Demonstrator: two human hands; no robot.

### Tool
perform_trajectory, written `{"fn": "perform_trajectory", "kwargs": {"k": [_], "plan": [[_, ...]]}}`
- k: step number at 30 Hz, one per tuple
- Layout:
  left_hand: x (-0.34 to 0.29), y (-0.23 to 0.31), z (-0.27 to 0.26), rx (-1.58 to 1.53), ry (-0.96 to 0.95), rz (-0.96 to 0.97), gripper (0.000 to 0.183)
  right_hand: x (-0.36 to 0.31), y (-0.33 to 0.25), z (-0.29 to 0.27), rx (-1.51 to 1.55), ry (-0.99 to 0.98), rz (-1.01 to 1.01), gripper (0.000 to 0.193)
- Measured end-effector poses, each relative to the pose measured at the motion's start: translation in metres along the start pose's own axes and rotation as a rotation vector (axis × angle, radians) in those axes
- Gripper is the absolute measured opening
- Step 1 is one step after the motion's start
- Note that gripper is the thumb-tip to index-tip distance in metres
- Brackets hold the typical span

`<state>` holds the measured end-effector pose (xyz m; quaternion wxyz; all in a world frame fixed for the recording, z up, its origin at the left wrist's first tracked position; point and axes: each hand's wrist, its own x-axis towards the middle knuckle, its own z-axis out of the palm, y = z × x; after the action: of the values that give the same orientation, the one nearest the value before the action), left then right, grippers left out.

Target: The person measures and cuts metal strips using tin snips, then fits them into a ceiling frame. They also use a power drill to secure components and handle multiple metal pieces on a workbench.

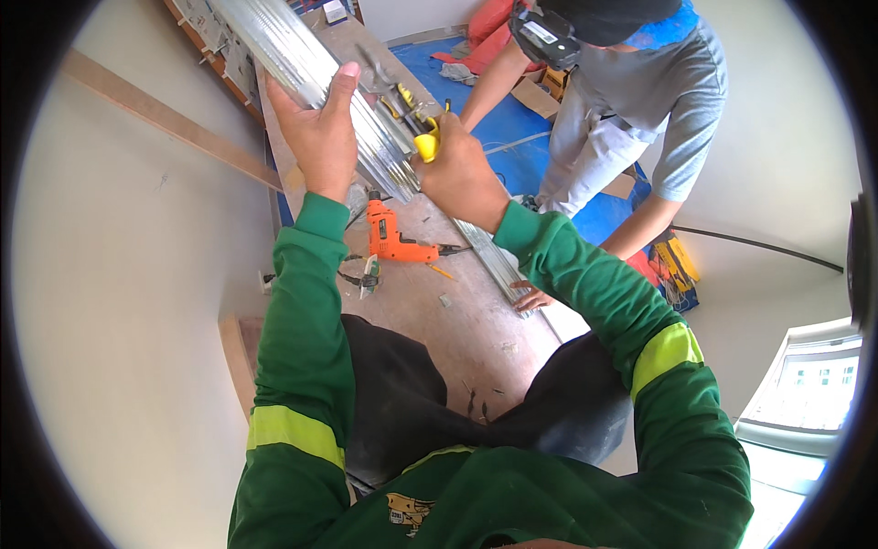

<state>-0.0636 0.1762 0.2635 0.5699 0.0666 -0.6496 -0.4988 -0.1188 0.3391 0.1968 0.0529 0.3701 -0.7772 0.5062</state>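
A bundle of ribbed, silvery metal channels [283, 46] slants across the upper left, its near end between my hands. My left hand [315, 137] is closed around its left edge, thumb on top. In my closed right hand [465, 174] is a tool with yellow handles [427, 143]; its working end, at the channel ends, is mostly hidden, so I cannot tell its kind. Below my hands an orange power drill [389, 233] lies on the work board. Another metal channel [494, 261] runs under my right forearm, with a co-worker's hand [532, 297] on its near end.
A co-worker in a grey shirt [695, 101] bends over at the right, on blue floor sheeting [517, 142]. On the board [476, 352] are a pencil [441, 272], small scraps and yellow-and-black hand tools [405, 95]. A wall [137, 274] stands close on the left, a window [805, 380] at lower right.
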Motion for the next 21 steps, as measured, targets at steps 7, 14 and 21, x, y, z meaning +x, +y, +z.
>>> {"fn": "perform_trajectory", "kwargs": {"k": [7, 14, 21], "plan": [[-0.002, -0.003, -0.016, -0.279, -0.058, -0.357, 0.056, -0.001, 0.015, -0.010, 0.650, -0.400, 0.425, 0.033], [0.001, -0.032, -0.037, -0.173, -0.058, -0.469, 0.051, -0.011, 0.029, 0.014, 0.496, -0.472, 0.517, 0.032], [-0.002, -0.041, -0.017, -0.178, -0.103, -0.304, 0.041, -0.014, 0.027, 0.020, 0.257, -0.212, 0.056, 0.033]]}}
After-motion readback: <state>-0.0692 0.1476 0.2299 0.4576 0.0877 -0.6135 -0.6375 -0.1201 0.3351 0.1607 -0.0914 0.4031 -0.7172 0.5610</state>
